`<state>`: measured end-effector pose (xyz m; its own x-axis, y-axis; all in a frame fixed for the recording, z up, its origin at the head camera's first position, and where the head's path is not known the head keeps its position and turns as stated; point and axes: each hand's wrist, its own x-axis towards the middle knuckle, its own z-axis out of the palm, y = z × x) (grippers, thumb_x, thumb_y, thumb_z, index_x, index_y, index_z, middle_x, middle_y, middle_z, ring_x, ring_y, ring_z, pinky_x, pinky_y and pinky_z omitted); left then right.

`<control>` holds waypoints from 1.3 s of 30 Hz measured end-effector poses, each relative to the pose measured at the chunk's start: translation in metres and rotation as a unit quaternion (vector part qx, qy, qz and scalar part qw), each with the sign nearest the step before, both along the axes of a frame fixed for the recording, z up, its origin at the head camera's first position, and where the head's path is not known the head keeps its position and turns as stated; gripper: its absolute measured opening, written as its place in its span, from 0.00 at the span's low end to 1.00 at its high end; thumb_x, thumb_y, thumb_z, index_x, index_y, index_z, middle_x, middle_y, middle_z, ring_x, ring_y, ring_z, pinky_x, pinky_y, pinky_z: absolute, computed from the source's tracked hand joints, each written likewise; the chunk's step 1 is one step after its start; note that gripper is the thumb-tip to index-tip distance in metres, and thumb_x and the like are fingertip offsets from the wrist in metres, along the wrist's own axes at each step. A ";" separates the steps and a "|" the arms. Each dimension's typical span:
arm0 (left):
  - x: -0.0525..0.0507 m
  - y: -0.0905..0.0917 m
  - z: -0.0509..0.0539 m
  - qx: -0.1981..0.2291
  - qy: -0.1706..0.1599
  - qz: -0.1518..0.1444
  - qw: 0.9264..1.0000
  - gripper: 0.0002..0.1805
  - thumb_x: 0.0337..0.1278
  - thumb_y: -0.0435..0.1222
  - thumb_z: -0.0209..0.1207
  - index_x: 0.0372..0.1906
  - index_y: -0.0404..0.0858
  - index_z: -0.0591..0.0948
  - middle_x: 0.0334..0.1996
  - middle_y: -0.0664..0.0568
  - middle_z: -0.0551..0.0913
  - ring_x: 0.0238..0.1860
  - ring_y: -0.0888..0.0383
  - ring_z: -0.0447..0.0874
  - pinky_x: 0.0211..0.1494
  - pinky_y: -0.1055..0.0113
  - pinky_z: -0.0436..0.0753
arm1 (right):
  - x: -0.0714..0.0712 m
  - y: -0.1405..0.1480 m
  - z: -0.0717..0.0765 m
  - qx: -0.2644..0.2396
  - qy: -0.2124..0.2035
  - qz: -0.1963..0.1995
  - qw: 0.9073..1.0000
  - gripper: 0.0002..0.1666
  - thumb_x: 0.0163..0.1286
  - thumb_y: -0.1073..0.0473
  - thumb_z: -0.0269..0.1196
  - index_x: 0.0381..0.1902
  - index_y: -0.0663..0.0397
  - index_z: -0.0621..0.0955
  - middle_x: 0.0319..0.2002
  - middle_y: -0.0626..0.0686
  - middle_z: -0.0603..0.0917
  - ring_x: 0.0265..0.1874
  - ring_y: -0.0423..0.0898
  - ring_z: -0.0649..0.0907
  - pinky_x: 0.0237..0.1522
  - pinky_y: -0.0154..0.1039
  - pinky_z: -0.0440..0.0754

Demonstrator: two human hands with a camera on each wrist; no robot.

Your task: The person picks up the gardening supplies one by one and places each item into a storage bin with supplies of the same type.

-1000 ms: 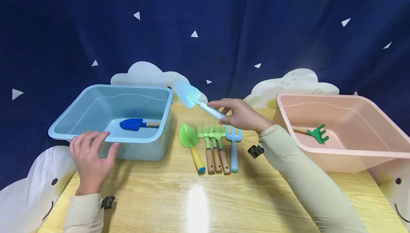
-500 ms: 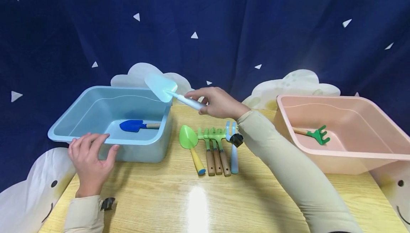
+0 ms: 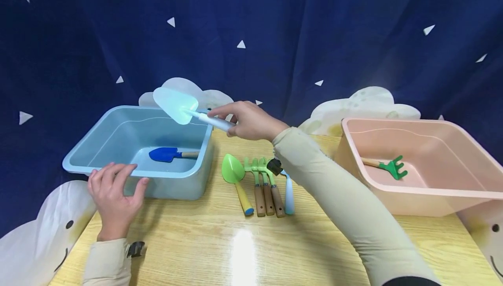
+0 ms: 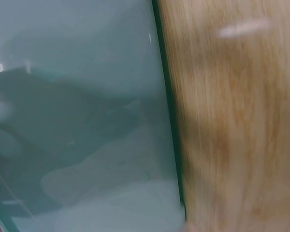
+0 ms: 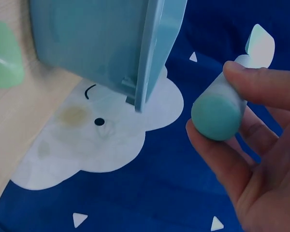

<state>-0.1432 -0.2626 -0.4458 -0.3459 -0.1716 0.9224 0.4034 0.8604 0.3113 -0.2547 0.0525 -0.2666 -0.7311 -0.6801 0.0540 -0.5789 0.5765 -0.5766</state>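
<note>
My right hand (image 3: 253,121) holds a light blue trowel (image 3: 216,121) by its handle, pinched between thumb and fingers. Its pale blade points left, in the air over the right part of the blue tub (image 3: 188,187). In the right wrist view the round butt of the trowel's handle (image 5: 217,117) faces the camera. My left hand (image 3: 115,196) rests on the tub's front rim at the left, fingers loosely spread. Inside the tub lies a dark blue trowel (image 3: 164,154) with a wooden handle. The left wrist view shows mostly the tub's wall (image 4: 87,121).
On the wooden table (image 3: 188,242), between the tubs, lie a green trowel (image 3: 232,170) with a yellow handle, several green rakes (image 3: 265,185) with wooden handles, and a light blue fork (image 3: 289,194), partly hidden. The pink tub (image 3: 416,198) at right holds a green rake (image 3: 394,167).
My right hand has carried the light blue trowel leftward, from above the tools on the table to over the blue tub's right side. The left hand has stayed on the rim.
</note>
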 end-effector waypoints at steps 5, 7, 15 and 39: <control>0.000 0.000 -0.001 0.000 0.003 -0.001 1.000 0.36 0.58 0.65 0.56 0.38 0.32 0.86 0.35 0.36 0.82 0.51 0.35 0.73 0.70 0.42 0.57 | -0.002 -0.014 0.002 -0.001 0.003 0.014 1.000 0.34 0.61 0.72 0.65 0.64 0.40 0.79 0.59 0.47 0.83 0.40 0.47 0.86 0.43 0.37 0.81; 0.000 0.000 -0.001 0.000 0.003 -0.001 1.000 0.36 0.58 0.65 0.56 0.38 0.32 0.86 0.34 0.36 0.82 0.51 0.35 0.73 0.70 0.42 0.57 | -0.003 -0.020 0.003 -0.001 0.008 0.021 1.000 0.35 0.60 0.72 0.65 0.63 0.40 0.79 0.59 0.47 0.83 0.40 0.46 0.86 0.42 0.36 0.81; 0.001 -0.003 -0.001 -0.005 -0.004 0.002 1.000 0.36 0.58 0.65 0.57 0.38 0.32 0.86 0.35 0.36 0.82 0.51 0.36 0.74 0.70 0.42 0.56 | -0.004 -0.047 0.005 0.000 0.024 0.052 0.998 0.35 0.59 0.73 0.63 0.62 0.41 0.80 0.54 0.50 0.85 0.41 0.45 0.83 0.43 0.33 0.80; 0.002 -0.002 -0.001 -0.015 -0.012 0.003 1.000 0.34 0.59 0.63 0.57 0.39 0.33 0.86 0.36 0.38 0.83 0.52 0.36 0.74 0.70 0.41 0.57 | -0.009 -0.083 -0.003 -0.019 -0.011 0.091 0.996 0.36 0.58 0.74 0.65 0.63 0.41 0.80 0.52 0.51 0.85 0.38 0.46 0.84 0.42 0.32 0.81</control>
<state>-0.1409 -0.2644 -0.4465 -0.3671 -0.1462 0.9186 0.3913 0.8717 0.2950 -0.2636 -0.0304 -0.2692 -0.5971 -0.7993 0.0676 -0.6584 0.4402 -0.6104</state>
